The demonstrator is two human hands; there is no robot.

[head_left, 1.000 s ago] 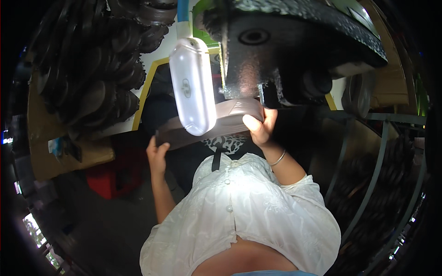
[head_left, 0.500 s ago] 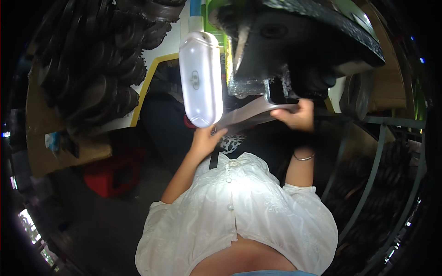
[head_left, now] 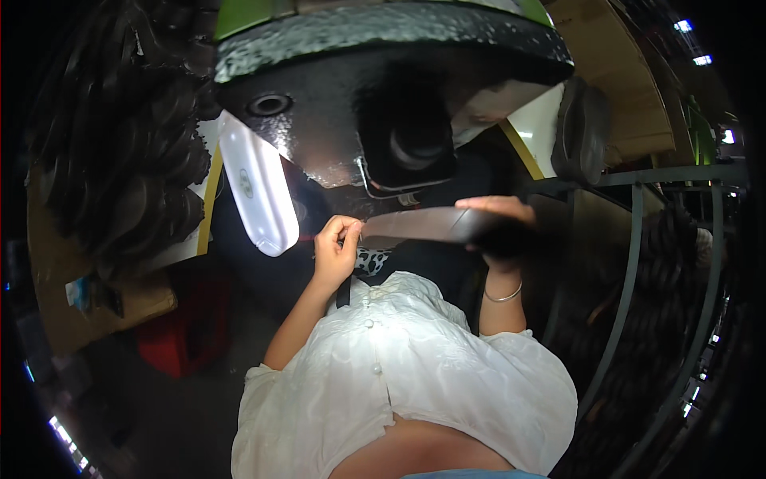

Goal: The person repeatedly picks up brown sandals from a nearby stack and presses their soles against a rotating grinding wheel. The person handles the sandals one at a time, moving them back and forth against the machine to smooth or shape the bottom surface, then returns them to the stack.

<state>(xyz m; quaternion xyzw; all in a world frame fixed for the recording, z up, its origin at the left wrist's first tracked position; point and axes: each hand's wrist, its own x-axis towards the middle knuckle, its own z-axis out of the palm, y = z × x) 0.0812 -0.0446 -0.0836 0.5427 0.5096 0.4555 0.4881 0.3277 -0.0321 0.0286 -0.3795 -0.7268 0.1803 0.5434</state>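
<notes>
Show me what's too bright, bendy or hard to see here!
In the head view, the lamp glares nearly white; toward that view's right rim, the fisheye lens bends the rails; also in the head view, the brown strip fades into a dark smudge at its right end.

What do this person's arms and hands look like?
Loose white sleeves with a faint pattern cover the upper arms. The left hand and right hand wear no visible gloves; a thin silver bracelet circles the right wrist, and the left wrist looks bare.
</notes>
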